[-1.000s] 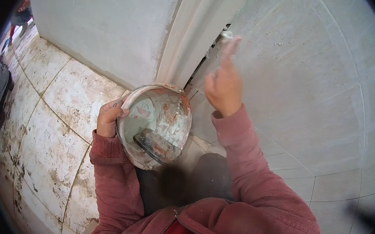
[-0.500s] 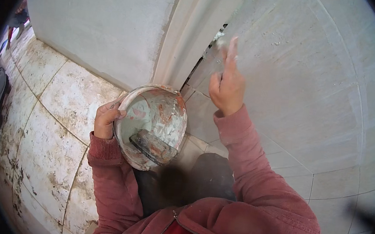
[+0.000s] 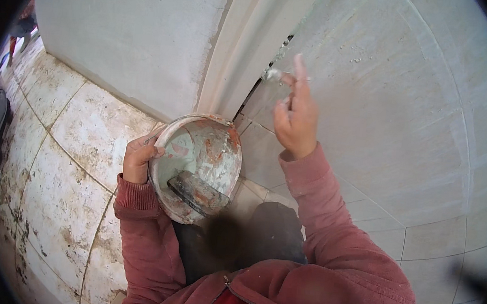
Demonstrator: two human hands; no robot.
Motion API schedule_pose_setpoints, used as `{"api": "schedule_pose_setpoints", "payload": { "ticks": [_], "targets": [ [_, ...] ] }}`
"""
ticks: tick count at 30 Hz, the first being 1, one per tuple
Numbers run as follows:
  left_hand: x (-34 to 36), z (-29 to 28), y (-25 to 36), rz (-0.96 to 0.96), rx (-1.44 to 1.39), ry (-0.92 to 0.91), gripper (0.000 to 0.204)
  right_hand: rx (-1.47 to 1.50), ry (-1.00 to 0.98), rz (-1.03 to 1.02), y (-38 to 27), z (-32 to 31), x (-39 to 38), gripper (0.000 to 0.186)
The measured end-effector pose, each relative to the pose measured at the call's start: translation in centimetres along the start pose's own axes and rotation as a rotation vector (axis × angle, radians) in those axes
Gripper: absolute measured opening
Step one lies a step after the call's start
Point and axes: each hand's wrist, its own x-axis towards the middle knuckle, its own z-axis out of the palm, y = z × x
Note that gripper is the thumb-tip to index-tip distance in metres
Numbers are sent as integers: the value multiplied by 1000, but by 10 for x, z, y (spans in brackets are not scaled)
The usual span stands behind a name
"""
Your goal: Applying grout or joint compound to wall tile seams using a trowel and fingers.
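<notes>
Head view. Left hand point(image 3: 140, 156): closed on the left rim of a round, pale bucket smeared with white and rust-red point(image 3: 224, 161), thumb over the edge, fingers around the outside. Bucket sits centre-left, in front of dark-clothed legs point(image 3: 274, 230), mouth toward the camera; whether it rests on them, cannot tell. Inside: a pool of pale, whitish paste point(image 3: 177, 156) on the left and, at the near side, a dark, oblong, paste-smeared tool point(image 3: 200, 193); exact kind unclear.

Right hand point(image 3: 297, 122): farther off, right of the bucket, fingers parted, index finger extended to the far side, another finger bent left. At that finger's tip, a blurred white dab point(image 3: 273, 74) lies at a narrow dark gap point(image 3: 249, 97); firm contact cannot be told. Gap runs between a long off-white moulding point(image 3: 243, 53) on the left and a grey tiled surface point(image 3: 384, 135) on the right. Small pale crumbs point(image 3: 356, 60) on the tiled surface, far side.

Surroundings: smooth grey wall point(image 3: 132, 32), far left; dirt-stained white floor tiles point(image 3: 69, 154), left. Both forearms in dull-red sleeves point(image 3: 336, 212). At the far left edge, part of another person point(image 3: 22, 27).
</notes>
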Motion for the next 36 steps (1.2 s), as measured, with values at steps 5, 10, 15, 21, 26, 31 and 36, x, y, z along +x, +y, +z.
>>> {"api": "schedule_pose_setpoints", "payload": {
  "ticks": [5, 10, 15, 21, 26, 31, 36],
  "targets": [
    [-3, 5, 5, -25, -52, -9, 59, -194, 140, -121, -12, -2, 21, 72],
    [2, -4, -2, 7, -21, -11, 58, -154, -24, -39, -7, 3, 2, 72],
    [1, -3, -3, 28, -112, -42, 48, -33, 63, -34, -11, -6, 24, 71],
    [4, -9, -7, 31, 24, -3, 57, -84, 43, -125, 0, -2, 14, 71],
    [1, -1, -3, 40, -120, -37, 48, -172, 162, -164, -7, -5, 26, 77],
    [2, -12, -7, 60, -60, 8, 48, -156, -57, 3, -12, -2, 3, 76],
    [0, -3, -2, 26, 15, -49, 57, -107, 175, -164, -11, -14, 39, 75]
  ]
}}
